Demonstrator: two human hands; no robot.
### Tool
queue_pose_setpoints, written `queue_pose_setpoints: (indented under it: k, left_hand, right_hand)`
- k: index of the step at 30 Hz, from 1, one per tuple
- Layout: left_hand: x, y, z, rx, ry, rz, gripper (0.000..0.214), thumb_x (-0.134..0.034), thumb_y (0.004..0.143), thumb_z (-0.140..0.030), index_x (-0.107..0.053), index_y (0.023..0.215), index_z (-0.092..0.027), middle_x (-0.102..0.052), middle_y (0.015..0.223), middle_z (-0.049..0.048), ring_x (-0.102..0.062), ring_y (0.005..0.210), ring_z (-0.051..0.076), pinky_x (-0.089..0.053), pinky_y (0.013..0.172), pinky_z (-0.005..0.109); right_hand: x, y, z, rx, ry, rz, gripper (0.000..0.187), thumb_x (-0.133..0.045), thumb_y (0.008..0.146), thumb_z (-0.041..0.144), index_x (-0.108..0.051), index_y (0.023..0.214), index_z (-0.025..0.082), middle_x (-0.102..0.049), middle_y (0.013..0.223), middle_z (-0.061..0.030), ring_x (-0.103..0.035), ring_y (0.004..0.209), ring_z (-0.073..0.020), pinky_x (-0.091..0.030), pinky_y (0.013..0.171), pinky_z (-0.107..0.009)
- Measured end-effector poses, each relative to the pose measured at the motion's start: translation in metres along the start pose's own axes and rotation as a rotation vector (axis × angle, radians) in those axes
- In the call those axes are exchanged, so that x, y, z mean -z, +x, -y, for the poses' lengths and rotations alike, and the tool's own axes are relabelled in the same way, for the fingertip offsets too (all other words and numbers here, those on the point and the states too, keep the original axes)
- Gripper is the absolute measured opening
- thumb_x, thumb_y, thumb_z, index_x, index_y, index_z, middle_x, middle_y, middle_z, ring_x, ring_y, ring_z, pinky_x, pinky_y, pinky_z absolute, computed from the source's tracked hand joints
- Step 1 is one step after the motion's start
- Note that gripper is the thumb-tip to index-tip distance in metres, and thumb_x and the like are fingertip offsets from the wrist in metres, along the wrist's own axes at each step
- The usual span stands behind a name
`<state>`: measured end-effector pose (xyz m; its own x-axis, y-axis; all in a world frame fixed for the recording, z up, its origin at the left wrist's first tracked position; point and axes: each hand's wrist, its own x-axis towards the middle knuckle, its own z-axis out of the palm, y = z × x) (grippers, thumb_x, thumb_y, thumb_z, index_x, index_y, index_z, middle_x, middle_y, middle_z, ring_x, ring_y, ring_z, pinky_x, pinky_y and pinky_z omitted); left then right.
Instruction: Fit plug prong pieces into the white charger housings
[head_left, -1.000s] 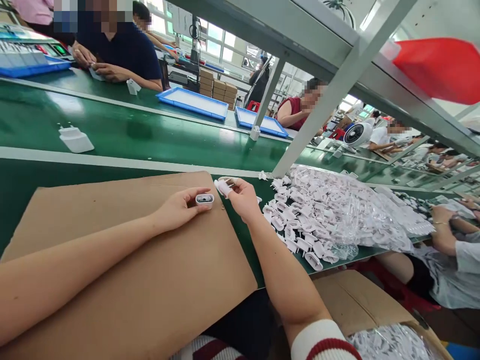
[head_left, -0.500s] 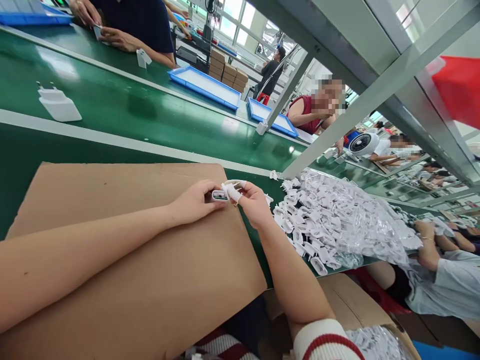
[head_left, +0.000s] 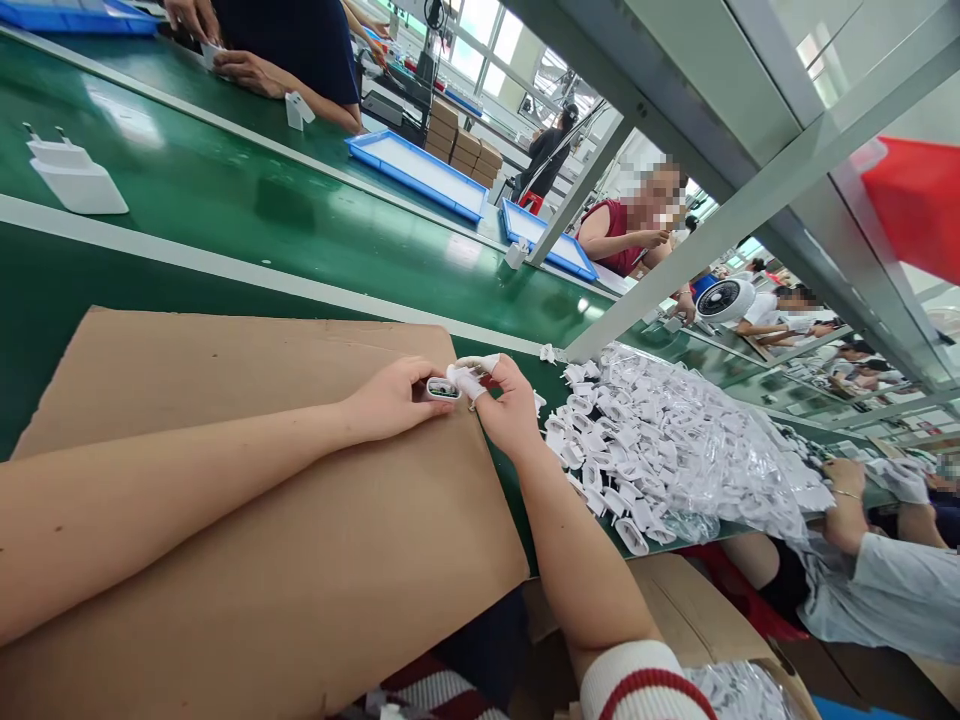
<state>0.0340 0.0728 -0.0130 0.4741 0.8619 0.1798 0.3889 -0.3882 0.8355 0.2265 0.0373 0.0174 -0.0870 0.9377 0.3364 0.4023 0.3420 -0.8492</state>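
Above the right edge of a cardboard sheet (head_left: 285,510), my left hand (head_left: 397,398) is closed round a white charger housing (head_left: 444,388). The housing's open end faces right, and a green circuit board shows inside. Close beside that end is my right hand (head_left: 511,405), its thumb and fingertip wrapped in white covers and pinched together. A small whitish bit shows at those fingertips, but I cannot tell it from the covers. To the right of my right hand lies a large heap of white plug housings (head_left: 600,440), partly under clear plastic.
A white two-pin charger (head_left: 79,178) lies on the green conveyor belt (head_left: 300,225). Blue trays (head_left: 420,175) line the far side, where co-workers sit. A slanted metal post (head_left: 660,270) rises behind the heap. Another person's hand (head_left: 846,480) is at the right.
The charger on the belt has shifted left. My hands keep almost the same place, the left still holding the housing, whose open end now shows more fully.
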Motion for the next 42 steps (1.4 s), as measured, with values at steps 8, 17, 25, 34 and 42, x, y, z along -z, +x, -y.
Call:
queue_pose_setpoints:
  k: [8, 17, 25, 34, 42]
  left_hand:
    - [-0.001, 0.0, 0.002, 0.014, 0.01, -0.033, 0.035, -0.072, 0.075, -0.053, -0.067, 0.087, -0.021, -0.062, 0.089, 0.0042, -0.059, 0.082, 0.024, -0.045, 0.07, 0.035]
    - [-0.002, -0.001, -0.005, 0.013, -0.048, -0.028, 0.031, -0.071, 0.076, -0.047, -0.068, 0.086, -0.018, -0.062, 0.087, 0.0028, -0.058, 0.082, 0.021, -0.042, 0.07, 0.032]
    - [-0.003, -0.007, -0.01, 0.108, -0.036, -0.084, 0.027, -0.074, 0.07, -0.044, -0.069, 0.076, -0.018, -0.066, 0.08, 0.0011, -0.06, 0.081, 0.022, -0.042, 0.069, 0.031]
    - [-0.002, -0.006, -0.008, 0.123, -0.009, -0.083, 0.03, -0.074, 0.069, -0.047, -0.074, 0.078, -0.019, -0.069, 0.079, 0.0012, -0.062, 0.08, 0.022, -0.045, 0.07, 0.031]
    - [0.0, -0.004, -0.004, 0.078, 0.024, -0.092, 0.034, -0.073, 0.072, -0.05, -0.075, 0.088, -0.02, -0.071, 0.089, 0.0027, -0.065, 0.086, 0.024, -0.049, 0.075, 0.032]
  right_hand:
    - [-0.006, -0.002, -0.002, 0.263, -0.503, 0.141, 0.034, -0.05, 0.087, 0.011, -0.069, 0.114, 0.02, -0.055, 0.096, -0.0069, -0.054, 0.097, -0.0218, -0.046, 0.086, -0.033]
    - [-0.008, 0.007, 0.016, 0.227, -0.789, 0.127, 0.021, -0.051, 0.071, 0.005, -0.063, 0.075, 0.022, -0.053, 0.083, -0.0009, -0.052, 0.086, -0.0182, -0.03, 0.111, -0.041]
    - [-0.007, 0.007, 0.026, 0.241, -0.829, 0.174, 0.021, -0.048, 0.072, 0.006, -0.061, 0.072, 0.022, -0.053, 0.078, 0.0014, -0.057, 0.086, -0.0172, -0.011, 0.121, -0.047]
    - [-0.011, 0.01, 0.023, 0.196, -0.783, 0.191, 0.019, -0.049, 0.069, 0.005, -0.058, 0.07, 0.022, -0.052, 0.077, 0.0018, -0.057, 0.083, -0.0168, -0.017, 0.119, -0.047]
    - [-0.018, 0.006, 0.003, 0.195, -0.641, 0.091, 0.023, -0.05, 0.066, 0.006, -0.06, 0.078, 0.022, -0.053, 0.081, 0.0014, -0.057, 0.083, -0.0166, -0.025, 0.117, -0.044]
